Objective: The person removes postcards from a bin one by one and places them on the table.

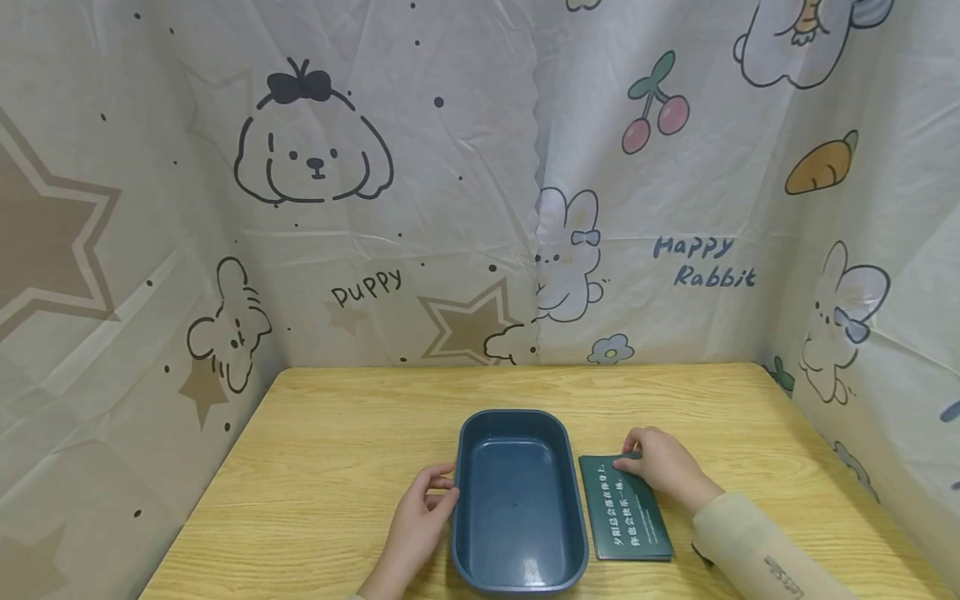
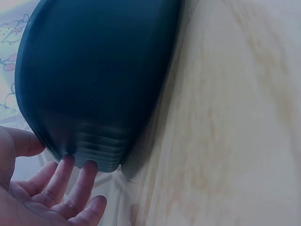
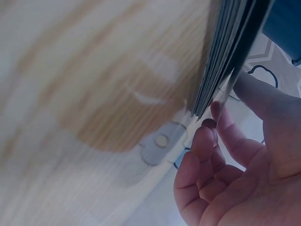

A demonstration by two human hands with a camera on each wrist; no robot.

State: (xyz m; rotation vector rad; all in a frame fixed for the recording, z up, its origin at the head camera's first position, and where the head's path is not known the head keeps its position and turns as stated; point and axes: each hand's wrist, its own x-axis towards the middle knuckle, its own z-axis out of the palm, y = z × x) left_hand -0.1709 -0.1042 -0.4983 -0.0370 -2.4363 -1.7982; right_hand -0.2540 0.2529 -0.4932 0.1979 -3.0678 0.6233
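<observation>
A dark blue rectangular plastic tray with rounded corners stands on the table, and nothing lies in it. My left hand is at its left side. In the left wrist view the thumb touches the tray's rim, and the loosely spread fingers are against or close to its outer wall. Right of the tray lies a stack of dark green cards with white Chinese writing. My right hand pinches the top card at its far edge; in the right wrist view this card stands slightly apart from the stack.
The cards and tray share a light wood-grain table, with a narrow gap between them. A cloth curtain printed with cartoons surrounds the table at the back and both sides. A small dark object shows partly beneath the right sleeve.
</observation>
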